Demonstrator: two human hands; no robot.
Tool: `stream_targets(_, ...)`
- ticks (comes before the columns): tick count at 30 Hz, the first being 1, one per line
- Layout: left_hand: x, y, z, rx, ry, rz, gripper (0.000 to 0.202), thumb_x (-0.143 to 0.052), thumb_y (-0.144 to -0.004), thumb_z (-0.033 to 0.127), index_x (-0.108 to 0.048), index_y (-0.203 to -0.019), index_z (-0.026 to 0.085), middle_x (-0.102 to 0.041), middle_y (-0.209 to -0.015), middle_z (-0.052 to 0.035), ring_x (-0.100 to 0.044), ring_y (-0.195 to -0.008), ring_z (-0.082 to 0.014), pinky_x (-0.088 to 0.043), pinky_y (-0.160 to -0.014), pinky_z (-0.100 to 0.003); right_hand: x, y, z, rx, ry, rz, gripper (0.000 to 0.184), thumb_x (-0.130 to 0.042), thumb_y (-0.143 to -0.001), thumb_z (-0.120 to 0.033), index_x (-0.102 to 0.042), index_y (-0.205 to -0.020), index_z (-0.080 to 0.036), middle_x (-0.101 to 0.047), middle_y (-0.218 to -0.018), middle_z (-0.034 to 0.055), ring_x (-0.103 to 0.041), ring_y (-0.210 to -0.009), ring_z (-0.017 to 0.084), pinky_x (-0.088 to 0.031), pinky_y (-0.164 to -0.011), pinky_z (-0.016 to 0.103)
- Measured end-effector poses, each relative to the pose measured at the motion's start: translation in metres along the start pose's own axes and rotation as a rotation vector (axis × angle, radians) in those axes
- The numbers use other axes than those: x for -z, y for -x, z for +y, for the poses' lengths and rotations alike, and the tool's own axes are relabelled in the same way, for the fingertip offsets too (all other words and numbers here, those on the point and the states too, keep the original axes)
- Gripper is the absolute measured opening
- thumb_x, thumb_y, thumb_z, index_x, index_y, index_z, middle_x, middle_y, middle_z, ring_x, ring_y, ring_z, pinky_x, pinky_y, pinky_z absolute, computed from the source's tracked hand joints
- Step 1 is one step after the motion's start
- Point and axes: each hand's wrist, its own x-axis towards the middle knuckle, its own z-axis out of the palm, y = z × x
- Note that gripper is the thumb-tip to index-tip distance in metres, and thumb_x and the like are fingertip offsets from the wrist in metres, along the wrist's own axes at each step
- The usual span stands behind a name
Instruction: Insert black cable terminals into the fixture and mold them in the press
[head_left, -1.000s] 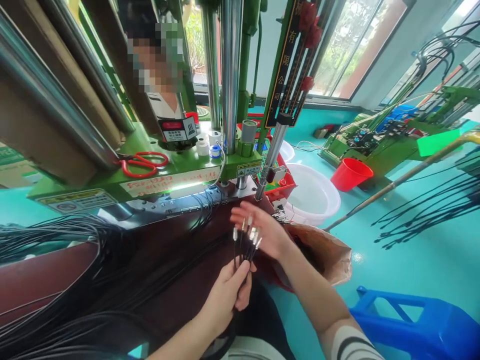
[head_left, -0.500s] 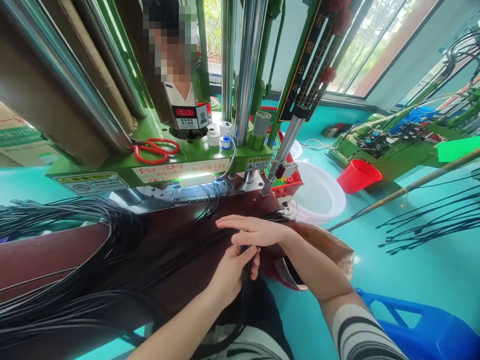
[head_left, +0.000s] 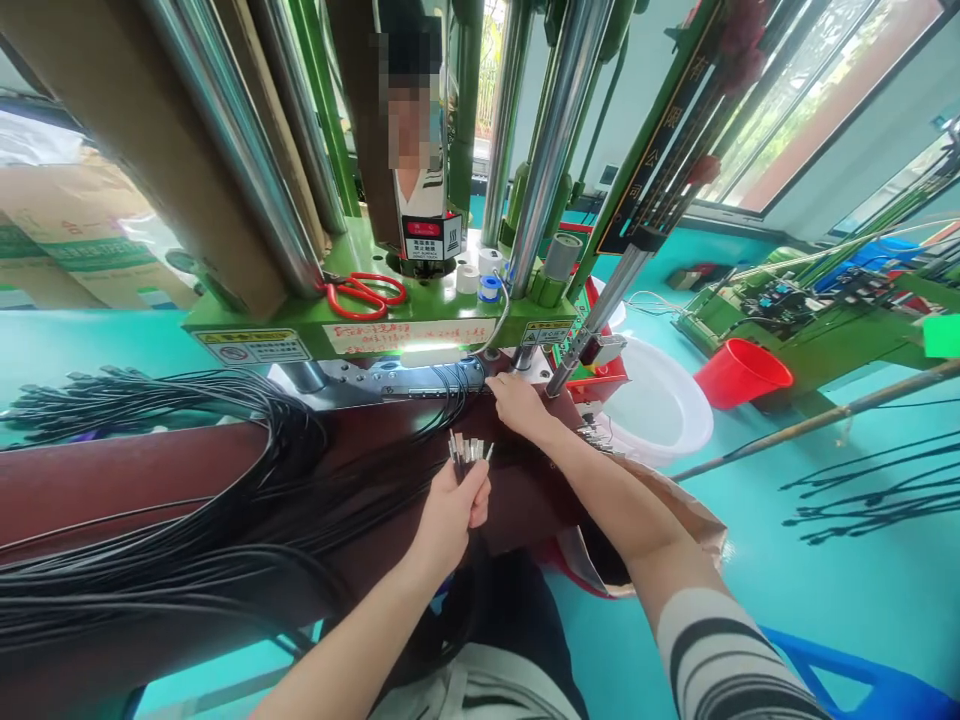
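My left hand (head_left: 454, 505) is closed around a bundle of black cables, whose metal connectors (head_left: 471, 452) stick up above the fist. Below it, the cables hang down over my lap. Farther forward, my right hand (head_left: 519, 405) reaches to the right end of the metal mould (head_left: 420, 380) in the green press (head_left: 300, 335). Its fingers are bent inward at the mould's edge, and what they grip, if anything, is hidden. Several black cables (head_left: 452, 400) run out of the mould onto the dark red table (head_left: 517, 510), left of my right hand.
Red-handled scissors (head_left: 367, 295) and small tape rolls (head_left: 490, 289) lie on the press. A large cable bundle (head_left: 247, 400) covers the table's left side. At right are a paper-lined bin (head_left: 675, 500), a white tub (head_left: 694, 420), a red bucket (head_left: 742, 375) and a blue stool (head_left: 862, 670).
My right hand has left the top of the connector bundle and moved forward to the mould. My left hand still holds the bundle, its connectors now exposed. The view has shifted left.
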Motion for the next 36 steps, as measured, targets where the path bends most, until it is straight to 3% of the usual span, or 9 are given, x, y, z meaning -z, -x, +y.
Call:
stream_targets(4, 0.004, 0.003, -0.002, -0.012, -0.020, -0.010, 0.031, -0.060, -0.074, 0.037, -0.034, -0.073, 0.020, -0.036, -0.047, 0.0107, -0.025, -0.036, -0.0017, -0.017, -0.036, -0.016, 0.009, 0.006, -0.001, 0.009, -0.003, -0.087, 0.031, -0.046, -0.070, -0.004, -0.054, -0.099, -0.011, -0.056, -0.104, 0.0168, -0.050, -0.101, 0.028, -0.037, -0.087, 0.041)
stream_targets(9, 0.006, 0.006, -0.004, -0.023, -0.024, -0.065, 0.026, -0.056, -0.078, 0.038, -0.036, -0.078, 0.021, -0.036, -0.049, 0.0105, -0.026, -0.037, -0.0020, -0.018, -0.037, -0.017, 0.033, 0.053, 0.018, -0.007, -0.124, -0.250, 0.010, -0.046, -0.070, -0.014, -0.050, -0.078, -0.017, -0.060, -0.075, 0.0032, -0.057, -0.066, 0.016, -0.043, -0.059, 0.026)
stream_targets(11, 0.003, 0.007, -0.005, -0.036, -0.034, -0.078, 0.026, -0.056, -0.078, 0.039, -0.037, -0.079, 0.021, -0.036, -0.050, 0.0104, -0.027, -0.038, -0.0021, -0.018, -0.037, -0.016, 0.034, 0.082, 0.025, -0.135, -0.294, -0.297, 0.011, -0.041, -0.071, -0.015, -0.048, -0.079, -0.017, -0.054, -0.063, -0.0017, -0.051, -0.049, 0.011, -0.039, -0.045, 0.021)
stream_targets(13, -0.001, 0.006, -0.007, -0.040, -0.043, -0.086, 0.027, -0.057, -0.077, 0.039, -0.038, -0.078, 0.021, -0.036, -0.049, 0.0105, -0.026, -0.038, -0.0021, -0.018, -0.037, -0.016, 0.028, 0.110, 0.026, -0.336, -0.636, -0.301, 0.019, -0.041, -0.071, -0.016, -0.049, -0.089, -0.018, -0.045, -0.053, -0.0072, -0.039, -0.034, 0.007, -0.028, -0.033, 0.018)
stream_targets(15, -0.006, 0.005, -0.009, -0.014, -0.062, -0.095, 0.029, -0.060, -0.074, 0.040, -0.038, -0.076, 0.020, -0.034, -0.048, 0.0108, -0.025, -0.037, -0.0017, -0.017, -0.036, -0.016, 0.018, 0.134, 0.019, -0.479, -1.027, -0.212, 0.030, -0.045, -0.072, -0.021, -0.048, -0.102, -0.019, -0.038, -0.048, -0.0107, -0.029, -0.029, 0.005, -0.019, -0.028, 0.016)
stream_targets(17, -0.012, 0.002, -0.012, 0.043, -0.100, -0.115, 0.031, -0.062, -0.070, 0.041, -0.041, -0.073, 0.019, -0.031, -0.045, 0.0113, -0.023, -0.036, -0.0013, -0.017, -0.035, -0.016, 0.006, 0.149, 0.009, -0.518, -1.291, -0.038, 0.040, -0.048, -0.077, -0.031, -0.046, -0.114, -0.019, -0.036, -0.046, -0.0116, -0.024, -0.028, 0.004, -0.015, -0.027, 0.016)
stream_targets(22, -0.029, -0.005, -0.020, 0.174, -0.254, -0.175, 0.034, -0.064, -0.065, 0.045, -0.049, -0.067, 0.015, -0.027, -0.037, 0.0118, -0.021, -0.030, -0.0015, -0.016, -0.032, -0.017, -0.012, 0.154, -0.012, -0.499, -1.544, 0.323, 0.050, -0.043, -0.083, -0.048, -0.044, -0.124, -0.018, -0.039, -0.043, -0.0104, -0.025, -0.027, 0.004, -0.019, -0.026, 0.015)
stream_targets(28, -0.040, -0.010, -0.027, 0.143, -0.304, -0.209, 0.032, -0.062, -0.066, 0.044, -0.049, -0.064, 0.015, -0.029, -0.036, 0.0111, -0.022, -0.028, -0.0020, -0.017, -0.031, -0.017, -0.017, 0.155, -0.011, -0.469, -1.567, 0.343, 0.049, -0.047, -0.083, -0.045, -0.048, -0.124, -0.017, -0.042, -0.043, -0.0086, -0.028, -0.028, 0.004, -0.021, -0.027, 0.016)
stream_targets(36, -0.037, -0.012, -0.027, 0.170, -0.325, -0.213, 0.031, -0.062, -0.066, 0.043, -0.049, -0.066, 0.015, -0.029, -0.036, 0.0109, -0.022, -0.029, -0.0021, -0.016, -0.031, -0.017, -0.018, 0.160, -0.007, -0.456, -1.563, 0.299, 0.049, -0.048, -0.084, -0.042, -0.047, -0.126, -0.018, -0.041, -0.044, -0.0080, -0.029, -0.031, 0.004, -0.021, -0.029, 0.017)
